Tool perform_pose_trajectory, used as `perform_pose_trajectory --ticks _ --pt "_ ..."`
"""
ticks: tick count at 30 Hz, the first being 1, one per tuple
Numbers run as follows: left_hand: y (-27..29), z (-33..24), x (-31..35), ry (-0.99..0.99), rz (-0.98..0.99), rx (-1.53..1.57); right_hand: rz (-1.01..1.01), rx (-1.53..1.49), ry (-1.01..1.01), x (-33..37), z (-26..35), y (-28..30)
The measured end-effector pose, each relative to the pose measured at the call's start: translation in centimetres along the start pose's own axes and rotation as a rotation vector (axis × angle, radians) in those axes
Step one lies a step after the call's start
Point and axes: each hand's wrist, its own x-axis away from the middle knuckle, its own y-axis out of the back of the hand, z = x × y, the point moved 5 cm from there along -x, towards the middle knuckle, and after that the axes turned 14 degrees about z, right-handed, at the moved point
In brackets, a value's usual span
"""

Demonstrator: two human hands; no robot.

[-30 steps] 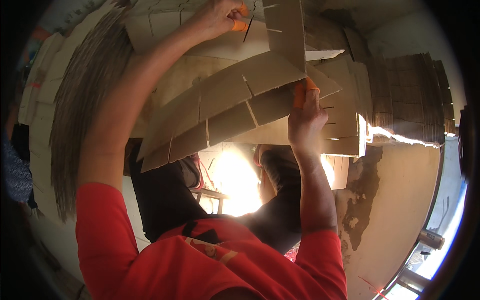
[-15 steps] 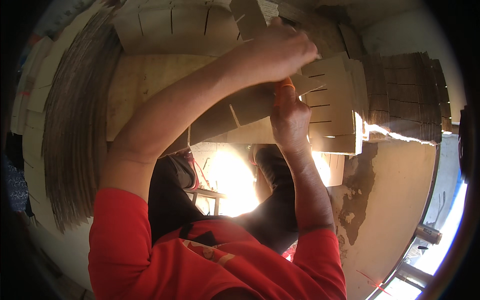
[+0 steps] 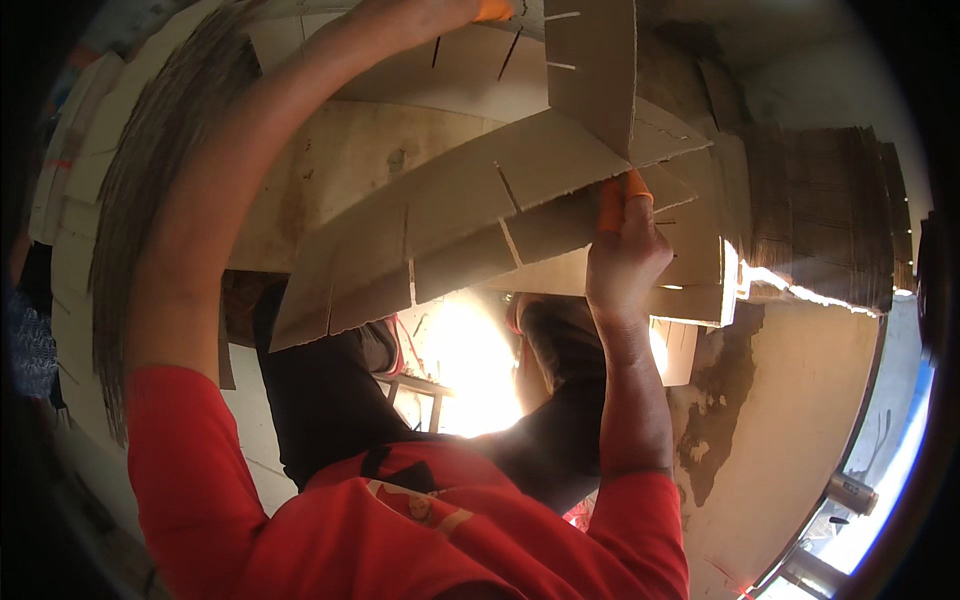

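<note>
Slotting cardboard strips together into a crossed divider looks to be the step in hand. Long slotted strips point(image 3: 450, 240) run from about 8 o'clock up toward 2 o'clock across the middle of the view, with narrow slits cut into their edges. An upright strip point(image 3: 592, 70) stands across them at about 1 o'clock, crossing their upper end.

Judging by this, the next move calls for lining a slit in one strip squarely over a slit in the crossing one and pressing evenly, so the cardboard seats without buckling or tearing at the cut.

Right hand point(image 3: 622, 258) comes up from the lower edge and grips the long strips from below, just right of centre. Its fingers point(image 3: 612, 205), capped in orange tips, are closed together against the underside edge of the strips, pinching the cardboard where the upright strip meets it.

Left hand point(image 3: 440, 12) reaches far up to 12 o'clock, its forearm sweeping across the left of the view. An orange fingertip shows at the top rim, touching the cardboard near the base of the upright strip, but most of the hand is cut off by the edge, so I cannot tell whether those fingers are spread or closed.

Behind lies a flat sheet of cardboard point(image 3: 340, 170), and stacked corrugated sheets point(image 3: 820, 210) sit at 3 o'clock.
</note>
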Motion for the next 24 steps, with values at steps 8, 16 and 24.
perform_pose_trajectory --ticks 8,16,24 --pt "-9.3 8.8 -3.5 0.056 -0.137 -0.574 0.048 -0.089 0.011 -0.8 0.2 -0.4" --pt "-9.2 9.2 -3.3 -0.114 -0.176 -0.562 0.117 -0.167 -0.094 -0.5 0.5 -1.6" --pt "-7.5 7.0 -0.8 -0.308 -0.398 -0.378 0.09 -0.179 0.016 -0.8 0.6 -1.0"
